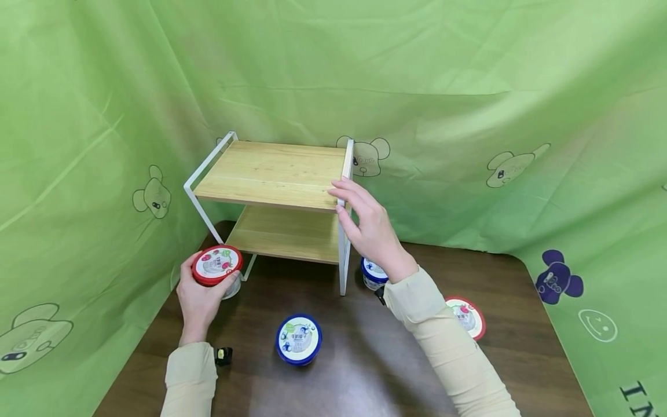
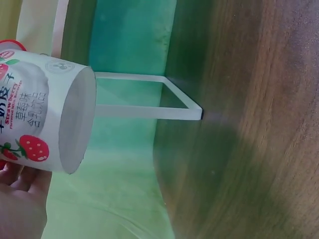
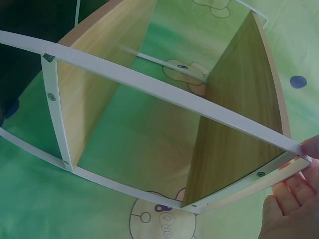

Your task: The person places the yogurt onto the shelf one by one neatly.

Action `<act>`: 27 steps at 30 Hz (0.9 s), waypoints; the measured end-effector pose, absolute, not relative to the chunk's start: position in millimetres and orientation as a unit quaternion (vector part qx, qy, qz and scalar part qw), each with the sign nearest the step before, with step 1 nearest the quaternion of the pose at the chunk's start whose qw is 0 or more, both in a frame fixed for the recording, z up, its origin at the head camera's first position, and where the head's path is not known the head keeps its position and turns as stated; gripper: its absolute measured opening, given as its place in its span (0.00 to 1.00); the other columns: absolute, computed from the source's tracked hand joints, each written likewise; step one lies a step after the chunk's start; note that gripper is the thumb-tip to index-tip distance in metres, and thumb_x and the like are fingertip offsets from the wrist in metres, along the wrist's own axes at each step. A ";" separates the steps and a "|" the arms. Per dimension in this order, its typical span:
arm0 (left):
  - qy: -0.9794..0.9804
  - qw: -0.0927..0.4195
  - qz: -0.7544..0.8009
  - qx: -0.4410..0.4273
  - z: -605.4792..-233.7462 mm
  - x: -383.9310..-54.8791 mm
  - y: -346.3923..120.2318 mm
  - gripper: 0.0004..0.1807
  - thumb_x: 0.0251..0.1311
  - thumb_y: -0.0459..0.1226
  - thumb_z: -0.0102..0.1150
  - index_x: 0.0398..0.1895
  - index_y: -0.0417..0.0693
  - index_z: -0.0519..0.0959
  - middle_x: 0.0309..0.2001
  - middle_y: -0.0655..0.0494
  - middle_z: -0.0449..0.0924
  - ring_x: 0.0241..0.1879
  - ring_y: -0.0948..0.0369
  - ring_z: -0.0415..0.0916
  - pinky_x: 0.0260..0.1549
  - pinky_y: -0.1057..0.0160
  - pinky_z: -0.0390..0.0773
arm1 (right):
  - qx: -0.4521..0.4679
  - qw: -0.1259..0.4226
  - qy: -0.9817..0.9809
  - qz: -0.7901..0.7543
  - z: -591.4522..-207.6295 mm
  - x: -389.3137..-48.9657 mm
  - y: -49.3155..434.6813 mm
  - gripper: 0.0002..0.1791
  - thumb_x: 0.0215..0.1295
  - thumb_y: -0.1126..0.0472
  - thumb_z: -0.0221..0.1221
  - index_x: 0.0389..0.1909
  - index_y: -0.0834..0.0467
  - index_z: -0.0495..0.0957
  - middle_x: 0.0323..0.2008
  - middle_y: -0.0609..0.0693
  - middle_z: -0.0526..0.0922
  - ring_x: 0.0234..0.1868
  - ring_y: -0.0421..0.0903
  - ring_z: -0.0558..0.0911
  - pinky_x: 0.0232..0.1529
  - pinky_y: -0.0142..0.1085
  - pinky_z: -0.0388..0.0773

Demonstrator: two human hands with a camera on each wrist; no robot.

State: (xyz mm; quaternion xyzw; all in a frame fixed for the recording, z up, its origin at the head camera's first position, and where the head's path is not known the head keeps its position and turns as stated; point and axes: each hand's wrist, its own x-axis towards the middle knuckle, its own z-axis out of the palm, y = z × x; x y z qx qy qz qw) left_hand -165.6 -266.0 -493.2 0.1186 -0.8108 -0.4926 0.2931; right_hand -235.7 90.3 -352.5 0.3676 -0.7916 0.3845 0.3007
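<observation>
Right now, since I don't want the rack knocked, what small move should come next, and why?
Probably ease the held red-lidded cup up and toward the lower shelf: the left hand grips it off the table, near that shelf's left front corner, and the right hand is on the white rack frame, which may help steady it.

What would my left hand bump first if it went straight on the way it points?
Probably the white left shelf leg, just beyond the red-lidded tub your left hand holds; depth is hard to judge.
</observation>
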 end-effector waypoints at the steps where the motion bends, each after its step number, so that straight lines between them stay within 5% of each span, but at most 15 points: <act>1: -0.812 0.296 -0.490 0.116 -493.2 -165.7 -266.0 0.47 0.43 0.39 0.83 0.68 0.40 0.68 0.60 0.44 0.76 0.58 0.50 0.71 0.56 0.43 0.72 | 0.367 0.300 -0.792 0.385 -352.8 -235.8 90.3 0.17 0.76 0.64 0.55 0.61 0.61 0.79 0.67 0.53 0.75 0.73 0.47 0.66 0.71 0.43 0.63; 8: -0.813 0.327 -0.473 0.085 -490.9 -167.8 -266.3 0.47 0.37 0.37 0.86 0.65 0.41 0.71 0.59 0.46 0.71 0.58 0.54 0.67 0.53 0.51 0.71 | 0.368 0.300 -0.790 0.387 -353.2 -235.4 90.5 0.17 0.76 0.63 0.56 0.61 0.61 0.79 0.67 0.54 0.75 0.73 0.48 0.66 0.71 0.43 0.63; 18: -0.808 0.327 -0.485 0.073 -478.1 -168.0 -261.2 0.45 0.41 0.35 0.83 0.67 0.42 0.72 0.59 0.47 0.73 0.57 0.55 0.68 0.53 0.48 0.72 | 0.368 0.305 -0.790 0.384 -353.8 -235.3 89.8 0.17 0.76 0.62 0.56 0.61 0.61 0.79 0.66 0.54 0.75 0.72 0.48 0.66 0.71 0.43 0.64; 27: -0.798 0.321 -0.506 0.067 -469.3 -168.0 -257.0 0.43 0.44 0.32 0.80 0.68 0.43 0.72 0.60 0.48 0.77 0.55 0.58 0.71 0.51 0.72 0.70 | 0.366 0.304 -0.791 0.385 -353.3 -234.6 89.9 0.16 0.76 0.63 0.56 0.61 0.61 0.79 0.67 0.53 0.75 0.73 0.48 0.66 0.71 0.43 0.63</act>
